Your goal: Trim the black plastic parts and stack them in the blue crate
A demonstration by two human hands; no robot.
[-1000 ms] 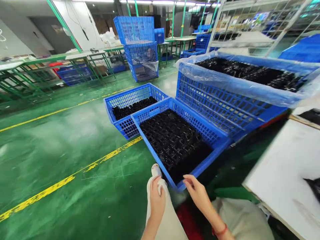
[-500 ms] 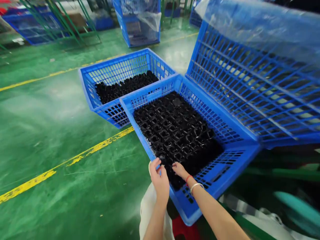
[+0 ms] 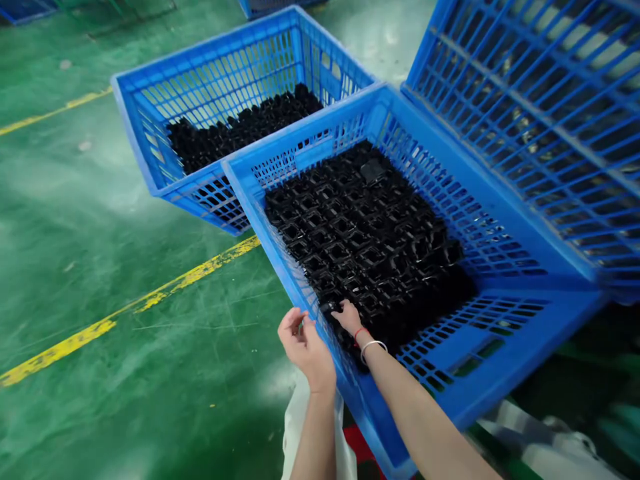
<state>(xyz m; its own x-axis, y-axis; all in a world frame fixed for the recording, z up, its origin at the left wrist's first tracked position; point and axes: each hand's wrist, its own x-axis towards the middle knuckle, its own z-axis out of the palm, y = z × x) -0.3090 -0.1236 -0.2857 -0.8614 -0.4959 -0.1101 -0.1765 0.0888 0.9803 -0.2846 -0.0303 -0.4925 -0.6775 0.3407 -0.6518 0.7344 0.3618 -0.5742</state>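
Note:
My right hand (image 3: 349,317) reaches into the near blue crate (image 3: 525,353). Its fingers are closed on a small black plastic part (image 3: 330,307) at the crate's left side, close to the rim. More black parts (image 3: 367,247), square and frame-like, lie beside it in tight rows. My left hand (image 3: 307,350) is just outside the crate's left rim, palm up. Its fingers are loosely curled and apart, with nothing seen in them. A red string and a pale bangle circle my right wrist.
A second blue crate (image 3: 145,160) with a heap of black parts (image 3: 240,127) stands behind on the green floor. At the right rises a tilted blue crate wall (image 3: 540,127). A worn yellow line (image 3: 200,273) crosses the floor at left.
The view has dipped closer to the crates. My right hand has moved slightly forward and closed on a black part. My left hand has shifted a little left, away from the rim.

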